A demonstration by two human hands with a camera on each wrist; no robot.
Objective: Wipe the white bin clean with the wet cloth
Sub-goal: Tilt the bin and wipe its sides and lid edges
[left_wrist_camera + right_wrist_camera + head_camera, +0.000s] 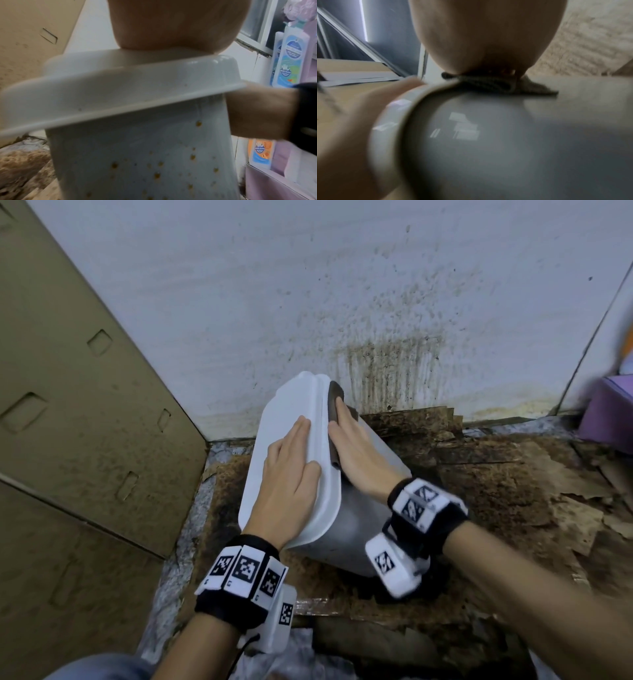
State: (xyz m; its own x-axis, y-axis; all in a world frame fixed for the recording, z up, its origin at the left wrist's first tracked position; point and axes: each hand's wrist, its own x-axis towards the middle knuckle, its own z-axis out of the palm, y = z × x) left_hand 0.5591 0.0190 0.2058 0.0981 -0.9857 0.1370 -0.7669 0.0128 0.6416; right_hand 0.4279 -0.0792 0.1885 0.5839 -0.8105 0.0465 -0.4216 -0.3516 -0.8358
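Note:
The white bin (274,460) stands tilted to the right on the dirty floor, with its lid on. My left hand (291,467) lies flat on the lid with straight fingers. My right hand (352,450) presses a dark wet cloth (337,402) flat against the bin's side just under the lid's rim. In the left wrist view the bin's wall (137,155) carries several orange-brown spots below the lid (120,94). In the right wrist view the cloth (501,85) is squeezed between my palm and the bin (488,135).
A stained white wall (342,285) rises behind the bin. Cardboard panels (78,392) lean at the left. Torn, soiled cardboard (513,491) covers the floor to the right. A purple box (609,412) sits far right, with bottles (291,54) on a shelf.

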